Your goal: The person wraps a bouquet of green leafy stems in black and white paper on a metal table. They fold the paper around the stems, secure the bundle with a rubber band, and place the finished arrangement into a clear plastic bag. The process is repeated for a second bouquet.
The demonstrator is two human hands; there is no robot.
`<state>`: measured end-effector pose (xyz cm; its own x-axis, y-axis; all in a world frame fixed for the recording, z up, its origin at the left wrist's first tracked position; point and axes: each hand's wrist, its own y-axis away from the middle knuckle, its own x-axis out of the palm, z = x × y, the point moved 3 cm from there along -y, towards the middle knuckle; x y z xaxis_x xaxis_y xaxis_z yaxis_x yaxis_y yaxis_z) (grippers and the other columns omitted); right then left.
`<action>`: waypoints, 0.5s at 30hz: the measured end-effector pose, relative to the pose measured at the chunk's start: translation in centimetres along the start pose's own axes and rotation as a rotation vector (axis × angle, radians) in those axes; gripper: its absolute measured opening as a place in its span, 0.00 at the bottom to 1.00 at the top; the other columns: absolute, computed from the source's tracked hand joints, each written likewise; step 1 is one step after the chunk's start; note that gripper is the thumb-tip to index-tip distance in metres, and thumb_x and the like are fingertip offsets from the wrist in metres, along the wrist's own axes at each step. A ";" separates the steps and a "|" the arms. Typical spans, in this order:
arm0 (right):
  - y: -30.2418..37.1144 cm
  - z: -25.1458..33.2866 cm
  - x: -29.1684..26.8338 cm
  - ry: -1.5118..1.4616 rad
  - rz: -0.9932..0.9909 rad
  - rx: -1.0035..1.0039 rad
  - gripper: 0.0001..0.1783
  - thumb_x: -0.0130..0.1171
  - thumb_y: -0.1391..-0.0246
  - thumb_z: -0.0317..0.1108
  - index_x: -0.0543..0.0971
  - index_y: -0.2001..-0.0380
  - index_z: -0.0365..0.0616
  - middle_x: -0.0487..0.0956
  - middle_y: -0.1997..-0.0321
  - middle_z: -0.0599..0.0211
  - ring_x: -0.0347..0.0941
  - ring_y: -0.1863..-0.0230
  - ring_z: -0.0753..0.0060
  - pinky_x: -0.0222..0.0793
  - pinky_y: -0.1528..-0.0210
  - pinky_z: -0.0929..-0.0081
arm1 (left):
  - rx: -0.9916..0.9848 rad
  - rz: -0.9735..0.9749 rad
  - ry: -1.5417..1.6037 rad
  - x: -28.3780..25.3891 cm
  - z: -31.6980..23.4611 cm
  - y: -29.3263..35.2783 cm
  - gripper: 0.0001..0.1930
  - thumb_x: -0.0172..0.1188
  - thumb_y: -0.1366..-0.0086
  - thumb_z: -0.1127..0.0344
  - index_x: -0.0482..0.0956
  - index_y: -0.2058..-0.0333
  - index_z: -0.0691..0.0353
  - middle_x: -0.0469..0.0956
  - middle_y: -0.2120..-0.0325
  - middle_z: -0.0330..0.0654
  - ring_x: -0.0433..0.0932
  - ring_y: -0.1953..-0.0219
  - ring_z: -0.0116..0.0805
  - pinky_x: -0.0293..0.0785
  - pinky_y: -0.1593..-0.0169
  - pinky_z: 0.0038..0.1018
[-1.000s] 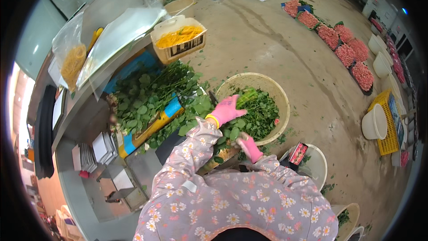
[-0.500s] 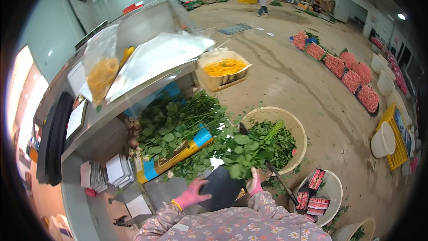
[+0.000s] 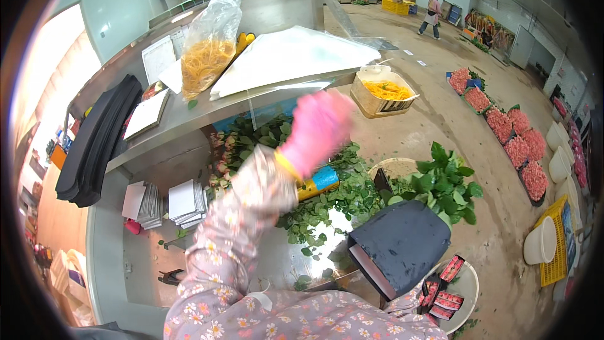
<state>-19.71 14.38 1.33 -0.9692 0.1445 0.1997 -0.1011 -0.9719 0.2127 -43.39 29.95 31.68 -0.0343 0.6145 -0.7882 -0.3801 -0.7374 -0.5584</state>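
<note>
Steel table point(image 3: 189, 119) is carrying clear plastic sheets point(image 3: 296, 56) and leafy stems point(image 3: 327, 198), while left hand point(image 3: 318, 129) in pink glove is hovering blurred just below those sheets, finger state indiscernible, and right hand is sitting hidden behind dark sleeve point(image 3: 399, 245) under a green bunch point(image 3: 447, 182).

Pink-gloved left hand point(image 3: 318, 127), blurred, raised above the steel desk point(image 3: 189, 119), near the clear plastic sheets point(image 3: 296, 56); floral sleeve behind it. Nothing seen in its grip. Leafy green stems point(image 3: 327, 198) heaped on the lower shelf below, spilling past a blue-and-yellow box point(image 3: 319, 181). Another leafy bunch point(image 3: 447, 182) upright at right, its lower part hidden behind a dark wrap point(image 3: 402, 242). Right hand hidden.
</note>
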 end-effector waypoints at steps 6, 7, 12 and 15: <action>2.1 1.8 -3.1 0.094 -0.066 -0.042 0.36 0.57 0.49 0.47 0.59 0.39 0.46 0.64 0.41 0.57 0.62 0.41 0.58 0.58 0.40 0.64 | -0.115 0.278 -0.287 4.3 9.8 -5.3 0.09 0.54 0.42 0.63 0.77 0.63 0.54 0.76 0.63 0.41 0.77 0.60 0.38 0.76 0.64 0.33; 1.8 3.3 -3.2 0.124 -0.064 -0.076 0.37 0.58 0.49 0.47 0.59 0.39 0.46 0.64 0.41 0.57 0.62 0.41 0.58 0.58 0.40 0.64 | -0.158 0.172 -0.267 3.4 11.1 -6.0 0.08 0.51 0.41 0.67 0.76 0.64 0.54 0.76 0.64 0.40 0.78 0.62 0.38 0.77 0.64 0.33; -0.6 13.1 -1.0 0.286 0.007 -0.304 0.38 0.60 0.51 0.46 0.60 0.39 0.46 0.65 0.42 0.56 0.62 0.42 0.58 0.58 0.39 0.64 | -0.240 0.241 -0.211 3.3 17.2 -10.8 0.08 0.48 0.40 0.68 0.76 0.66 0.59 0.78 0.66 0.47 0.78 0.62 0.47 0.75 0.60 0.38; -1.2 17.9 0.2 0.379 0.048 -0.394 0.39 0.62 0.52 0.45 0.60 0.39 0.45 0.66 0.43 0.56 0.63 0.42 0.58 0.58 0.39 0.65 | -0.065 0.360 0.037 4.2 15.5 -10.3 0.13 0.47 0.39 0.62 0.74 0.60 0.62 0.75 0.61 0.51 0.74 0.55 0.51 0.70 0.51 0.37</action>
<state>-15.77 18.86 18.25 -0.9804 0.0921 -0.1742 -0.0608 -0.9824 -0.1769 -53.94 44.52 38.13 -0.1212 0.3025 -0.9454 -0.2905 -0.9215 -0.2577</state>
